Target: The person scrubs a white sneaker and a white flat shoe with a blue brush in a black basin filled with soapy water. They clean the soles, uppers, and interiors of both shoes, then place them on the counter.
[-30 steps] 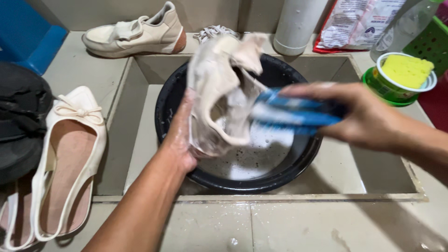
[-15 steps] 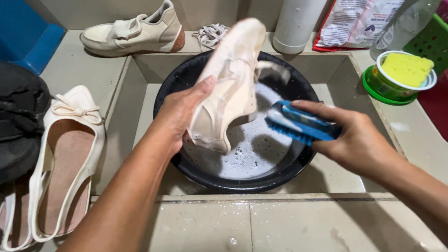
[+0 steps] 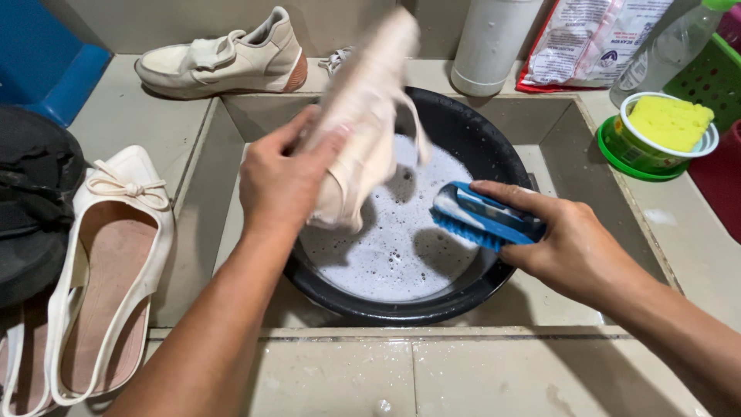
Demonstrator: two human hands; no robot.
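My left hand (image 3: 282, 179) grips a wet beige sneaker (image 3: 364, 108) and holds it tilted above a black basin (image 3: 494, 154) of soapy water. My right hand (image 3: 567, 243) holds a blue scrub brush (image 3: 482, 216) with its bristles down over the right side of the basin, a little apart from the sneaker. The sneaker is blurred, its toe pointing up and away. The basin sits in a tiled sink recess (image 3: 563, 131).
A matching beige sneaker (image 3: 224, 55) lies on the back ledge beside white laces (image 3: 338, 58). White slingback flats (image 3: 108, 255) and a black item (image 3: 35, 193) lie left. A white cylinder (image 3: 490, 42), plastic bag (image 3: 583, 42), clear bottle (image 3: 656, 50) and green tub with yellow sponge (image 3: 660, 127) stand right.
My left hand has turned the sneaker and shifted it left and up over the basin. My right hand with the brush has lowered slightly toward the basin's right side.
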